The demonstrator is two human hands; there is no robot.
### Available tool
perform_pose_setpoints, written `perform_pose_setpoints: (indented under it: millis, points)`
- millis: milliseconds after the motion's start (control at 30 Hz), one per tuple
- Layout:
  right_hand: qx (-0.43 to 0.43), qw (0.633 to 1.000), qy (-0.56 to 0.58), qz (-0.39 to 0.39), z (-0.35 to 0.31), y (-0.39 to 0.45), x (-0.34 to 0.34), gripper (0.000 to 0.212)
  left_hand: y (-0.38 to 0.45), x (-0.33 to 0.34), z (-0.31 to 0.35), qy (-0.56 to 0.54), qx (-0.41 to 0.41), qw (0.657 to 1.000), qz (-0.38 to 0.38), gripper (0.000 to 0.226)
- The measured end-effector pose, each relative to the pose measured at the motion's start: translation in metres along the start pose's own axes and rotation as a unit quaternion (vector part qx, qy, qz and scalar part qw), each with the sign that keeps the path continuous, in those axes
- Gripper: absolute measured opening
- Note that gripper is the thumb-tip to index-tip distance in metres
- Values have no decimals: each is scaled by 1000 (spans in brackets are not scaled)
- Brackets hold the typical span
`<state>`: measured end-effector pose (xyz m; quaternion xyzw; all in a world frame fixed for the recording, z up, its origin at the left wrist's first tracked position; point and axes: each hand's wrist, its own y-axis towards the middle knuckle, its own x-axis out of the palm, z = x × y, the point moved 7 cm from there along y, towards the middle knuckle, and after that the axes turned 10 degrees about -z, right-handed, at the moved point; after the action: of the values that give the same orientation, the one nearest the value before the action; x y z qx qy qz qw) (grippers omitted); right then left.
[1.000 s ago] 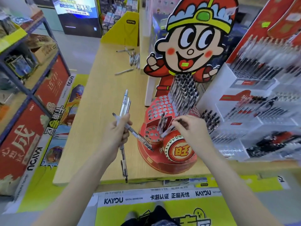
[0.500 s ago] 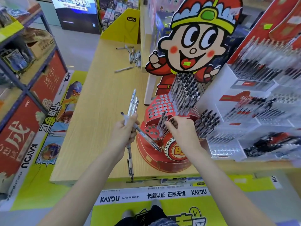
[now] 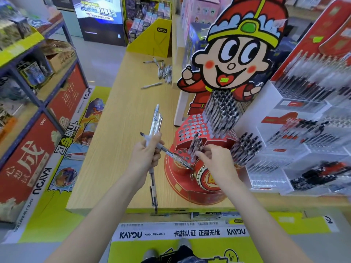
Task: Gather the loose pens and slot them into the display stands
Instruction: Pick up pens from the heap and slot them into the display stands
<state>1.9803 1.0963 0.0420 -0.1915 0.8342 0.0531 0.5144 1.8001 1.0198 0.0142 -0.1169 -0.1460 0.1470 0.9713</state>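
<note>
My left hand (image 3: 147, 153) grips a bundle of clear pens (image 3: 154, 122) above the wooden table; one of them crosses the bundle and points right toward the stand. My right hand (image 3: 214, 159) reaches over the red display stand (image 3: 182, 173), its fingers curled at a pen standing in the stand's lower holes (image 3: 195, 147). The upper tier of the stand holds a dense block of black-capped pens (image 3: 221, 114). A pile of loose pens (image 3: 164, 71) lies at the table's far end, with a single pen (image 3: 151, 85) just in front of it.
A big cartoon cardboard figure (image 3: 235, 54) rises behind the stand. White racks full of pens (image 3: 303, 130) fill the right side. The wooden table (image 3: 121, 130) runs away from me. Shelves with boxes (image 3: 28, 73) line the left aisle.
My right hand has moved up and left from the stand's front drum to the lower holes. The left hand keeps the same grip on the bundle.
</note>
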Motion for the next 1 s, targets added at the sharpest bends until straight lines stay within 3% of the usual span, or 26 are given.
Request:
perform_pose_setpoints:
  millis: [67,100,200,300,400,533,633,700,800,867,900,967,1000]
  points:
    - [-23,991,126,25,-5,-14,-13,21,0,2,1,-29,1,1000,-11,30]
    - [-26,974,224,-1,-8,-18,-13,22,-1,3,1,-46,-1,999,-16,29]
    - [-12,874,468,-131,-26,-31,6,13,-1,11,-1,-73,-1,997,-35,28]
    - [16,851,521,-67,-15,-31,-2,11,-1,16,-2,-42,1,998,-49,24]
    - [55,777,627,-24,8,-26,-16,13,-1,11,-2,-33,11,998,-46,21]
    - [94,846,520,-76,7,-26,-11,22,2,11,-2,-91,24,994,-52,20]
    - [86,816,560,-116,-9,-28,2,28,2,25,1,-31,38,994,-96,29]
    - [67,798,595,-69,-12,-24,-7,19,3,31,2,-16,35,992,-123,28]
    - [49,817,575,-1,-5,-15,-31,6,5,20,2,-14,21,992,-122,14]
    - [40,854,518,31,4,-12,-47,13,7,1,-1,-10,12,996,-87,16]
    - [28,891,452,41,5,-13,-55,17,8,-8,-4,-9,1,997,-70,22]
    - [-36,968,245,28,-3,-16,-62,17,8,-20,-12,-5,-24,998,-49,31]
    - [-75,987,142,7,-10,-17,-58,14,7,-23,-16,2,-32,998,-48,34]
